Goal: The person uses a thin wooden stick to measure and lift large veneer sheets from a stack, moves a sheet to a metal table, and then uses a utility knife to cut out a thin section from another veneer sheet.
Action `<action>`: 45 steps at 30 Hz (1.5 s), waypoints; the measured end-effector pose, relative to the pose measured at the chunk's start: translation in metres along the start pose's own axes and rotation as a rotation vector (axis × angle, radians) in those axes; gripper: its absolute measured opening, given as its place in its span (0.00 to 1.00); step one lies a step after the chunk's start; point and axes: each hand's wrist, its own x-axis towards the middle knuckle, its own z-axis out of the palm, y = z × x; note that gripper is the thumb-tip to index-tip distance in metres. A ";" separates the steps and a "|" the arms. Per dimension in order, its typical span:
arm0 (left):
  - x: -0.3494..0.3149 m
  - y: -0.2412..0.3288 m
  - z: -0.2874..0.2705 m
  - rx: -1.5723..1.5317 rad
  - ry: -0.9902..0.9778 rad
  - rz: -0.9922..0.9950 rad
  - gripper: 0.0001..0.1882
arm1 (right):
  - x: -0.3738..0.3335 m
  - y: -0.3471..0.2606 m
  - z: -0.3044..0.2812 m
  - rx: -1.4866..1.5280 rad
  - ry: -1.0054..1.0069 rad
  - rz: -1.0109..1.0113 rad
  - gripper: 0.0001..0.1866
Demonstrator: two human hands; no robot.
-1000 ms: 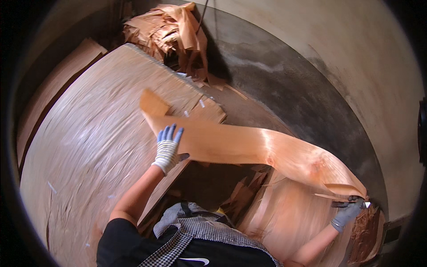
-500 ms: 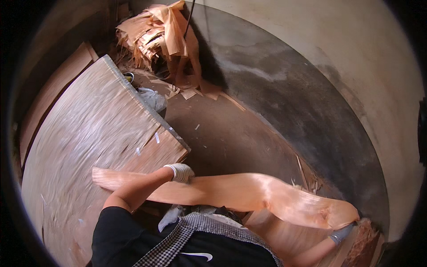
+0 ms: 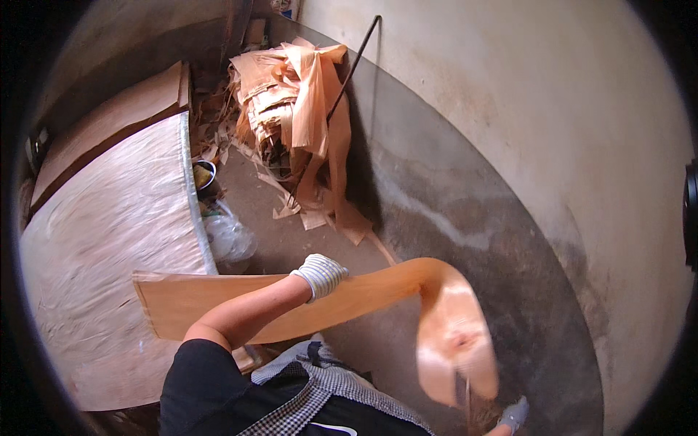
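A long, thin orange-brown wood veneer sheet (image 3: 378,291) stretches across in front of me. My left hand (image 3: 322,276), in a striped knit glove, is closed on its upper edge near the middle. The sheet's left end lies over the pale veneer-covered stack; its right part bends over and hangs down in a curl, with a dark knot showing. At the lower right, my gloved right hand (image 3: 515,414) is apart from the hanging end, fingers stretched out and nothing visible in them.
On the left is a large pale stack (image 3: 109,247), with brown boards (image 3: 109,123) behind it. A plastic bag (image 3: 229,236) and a small pail (image 3: 205,174) sit beside it. Torn veneer (image 3: 291,102) is heaped by the wall, with a dark rod (image 3: 352,73) leaning there.
My right hand has come away from the sheet's right end, which now curls downward. My left hand has shifted slightly right and up with the sheet. The view has turned.
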 end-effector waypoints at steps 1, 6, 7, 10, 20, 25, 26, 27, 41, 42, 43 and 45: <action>0.029 -0.007 -0.008 0.005 0.015 0.010 0.11 | 0.020 0.041 0.031 -0.048 0.317 0.072 0.21; 0.115 -0.067 -0.045 0.024 0.096 -0.095 0.10 | 0.070 -0.167 -0.051 0.228 0.180 0.006 0.19; 0.134 -0.075 -0.054 0.021 0.134 -0.093 0.10 | 0.086 -0.192 -0.044 0.434 0.156 -0.057 0.20; 0.198 -0.097 -0.069 0.007 0.177 -0.061 0.12 | 0.122 -0.366 0.005 1.181 -0.372 0.045 0.27; 0.256 -0.244 -0.118 0.014 0.320 -0.318 0.06 | 0.098 -0.858 -0.013 1.676 -1.446 -0.836 0.29; 0.216 -0.323 -0.137 -0.116 0.548 -0.700 0.12 | 0.091 -0.991 -0.047 1.432 -0.999 -1.422 0.23; 0.209 -0.338 -0.139 -0.138 0.703 -0.698 0.16 | 0.091 -1.015 -0.061 1.417 -0.953 -1.413 0.23; 0.202 -0.358 -0.143 -0.144 0.867 -0.681 0.19 | 0.097 -1.042 -0.067 1.406 -0.844 -1.457 0.25; 0.130 -0.628 -0.087 -0.376 0.693 -1.047 0.17 | 0.209 -1.450 -0.195 1.846 -0.318 -1.298 0.23; 0.129 -0.640 -0.088 -0.385 0.666 -1.068 0.17 | 0.221 -1.485 -0.197 1.840 -0.285 -1.243 0.23; 0.128 -0.653 -0.088 -0.387 0.643 -1.091 0.17 | 0.237 -1.522 -0.200 1.841 -0.251 -1.191 0.24; 0.117 -0.667 -0.070 -0.357 0.624 -1.187 0.17 | 0.257 -1.589 -0.205 1.833 -0.336 -1.138 0.24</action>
